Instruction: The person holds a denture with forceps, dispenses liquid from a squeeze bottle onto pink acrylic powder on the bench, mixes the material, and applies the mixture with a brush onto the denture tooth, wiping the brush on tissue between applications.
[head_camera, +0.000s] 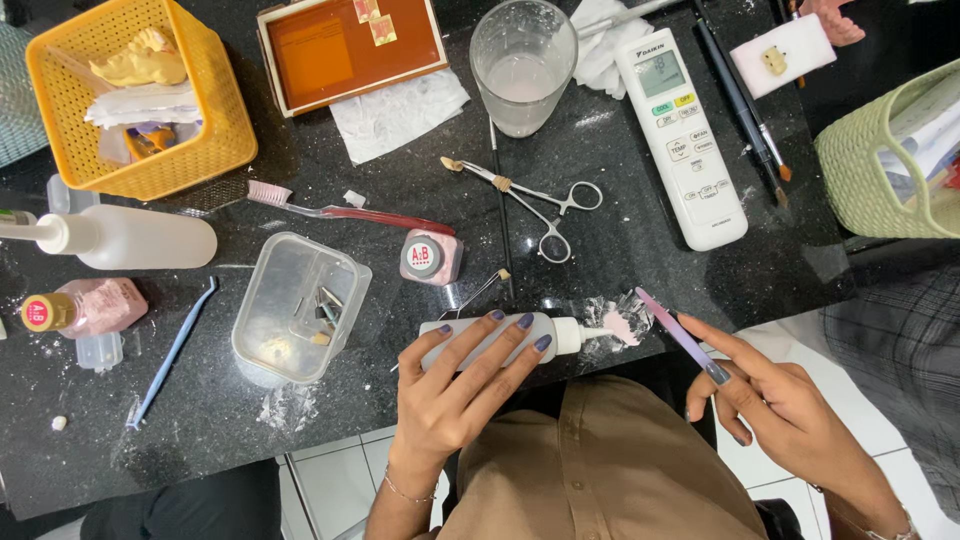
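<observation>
Your left hand (455, 385) wraps around a small white squeeze bottle (520, 335) lying low in the centre of the frame, nozzle aimed right at a pink lump (620, 324) on the dark counter (620, 240). Your right hand (785, 405), lower right, pinches a thin lilac spatula (672, 325) whose tip sits just beside that lump. A clear plastic tub (298, 305) stands left of the bottle.

Open bench (190, 440) lies along the near-left edge; a clear tub (297, 306), scissors (535, 203) and a remote control (682, 135) crowd the middle.
</observation>
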